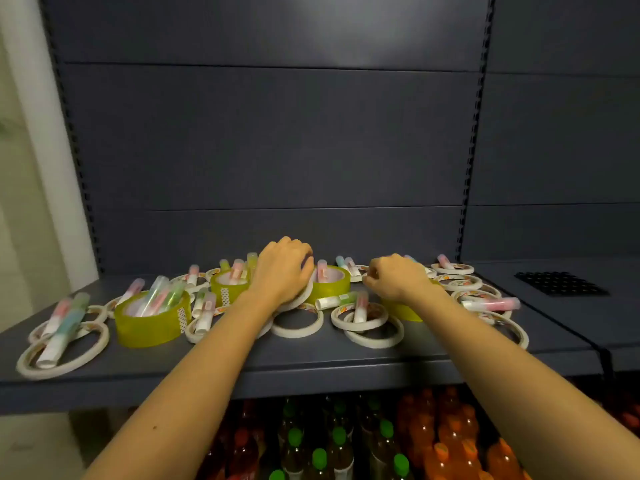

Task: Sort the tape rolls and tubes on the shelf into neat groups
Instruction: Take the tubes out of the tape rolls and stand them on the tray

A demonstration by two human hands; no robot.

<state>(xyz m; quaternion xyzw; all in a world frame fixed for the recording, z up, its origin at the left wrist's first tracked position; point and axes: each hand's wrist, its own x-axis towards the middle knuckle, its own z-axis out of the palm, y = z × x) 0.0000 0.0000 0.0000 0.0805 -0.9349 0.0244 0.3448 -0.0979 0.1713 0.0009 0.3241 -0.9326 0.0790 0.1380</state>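
Yellow tape roll (329, 289) between left hand (282, 268) and right hand (396, 277), bottles (450, 439) below.

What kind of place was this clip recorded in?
Probably a shop aisle: dark metal shelving with slotted uprights, many tape rolls and tubes on the shelf, and rows of drink bottles below.

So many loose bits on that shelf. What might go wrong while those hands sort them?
The tubes leaning in the big yellow roll may spill if the left forearm bumps it. The white ring near the shelf edge may slip off toward the bottles below.
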